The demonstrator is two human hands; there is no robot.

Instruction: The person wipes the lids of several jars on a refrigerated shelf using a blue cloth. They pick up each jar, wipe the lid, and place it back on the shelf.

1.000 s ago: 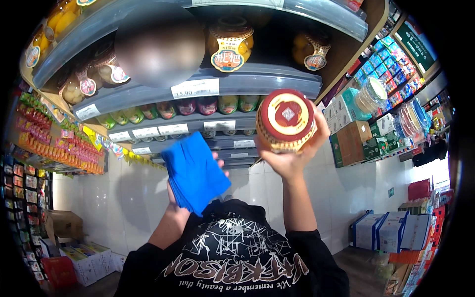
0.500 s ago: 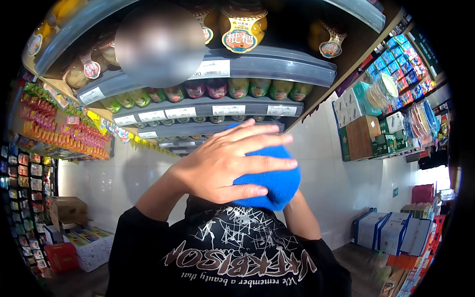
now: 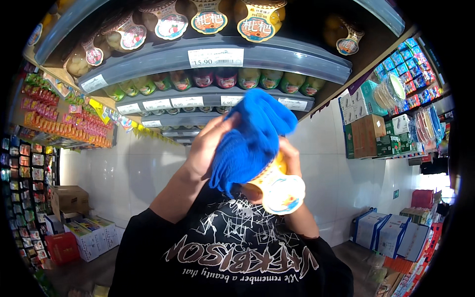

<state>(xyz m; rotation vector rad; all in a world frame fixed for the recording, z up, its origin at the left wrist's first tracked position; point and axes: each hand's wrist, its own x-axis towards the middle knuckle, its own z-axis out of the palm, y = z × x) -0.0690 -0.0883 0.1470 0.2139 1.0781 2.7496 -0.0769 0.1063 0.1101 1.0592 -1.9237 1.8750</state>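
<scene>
My left hand (image 3: 205,148) is closed on a bright blue cloth (image 3: 260,133), bunched and folded, with a loose edge hanging at its lower left. My right hand (image 3: 293,163) grips a jar of yellow fruit (image 3: 277,167) just under the cloth, tilted in front of my chest. A round white label with a coloured picture (image 3: 283,195) hangs from the jar toward my shirt. The cloth touches the jar and covers much of it, and some of my fingers are hidden behind them.
Ahead, a shelf (image 3: 163,54) carries labelled fruit jars (image 3: 210,17), with smaller jars (image 3: 226,78) on the tier below. Stacked boxes (image 3: 363,136) stand to the right. Cartons (image 3: 69,200) sit on the floor at left, near a rack of hanging packets (image 3: 74,119).
My left hand, spread flat over the cloth before, has moved left and now grasps it. The cloth has risen and bunched, and the jar with its label has come into view.
</scene>
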